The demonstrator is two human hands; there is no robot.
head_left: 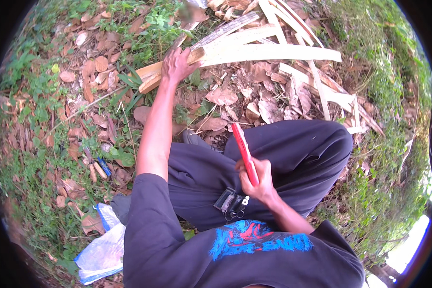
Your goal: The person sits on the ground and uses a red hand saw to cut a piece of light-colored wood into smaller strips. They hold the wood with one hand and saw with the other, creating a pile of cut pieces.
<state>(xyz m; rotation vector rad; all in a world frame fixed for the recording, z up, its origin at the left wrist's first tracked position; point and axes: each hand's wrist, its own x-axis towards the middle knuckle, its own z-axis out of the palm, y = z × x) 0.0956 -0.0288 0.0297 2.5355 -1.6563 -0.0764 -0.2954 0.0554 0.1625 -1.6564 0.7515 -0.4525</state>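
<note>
Seated person gripping a split bamboo piece (151, 77) with the left hand (176, 65) and a red-handled knife (245, 152) with the right hand (259, 182).

The left hand, arm stretched forward, is closed over the near end of the split bamboo piece, which lies tilted on the leaf-strewn ground (81, 96), its far end running up toward a pile of pale bamboo strips (273, 50) at the upper right. The right hand is wrapped in a fist round the knife handle, held above the lap with the red length pointing up and away from the body. Dark trousers (293, 153) cover the folded legs; a small cluster of keys (230, 201) hangs at the waist. To the person's left, pruning shears (95, 165) lie among dry leaves, and a white-and-blue plastic bag (101, 249) rests near the hip.
</note>
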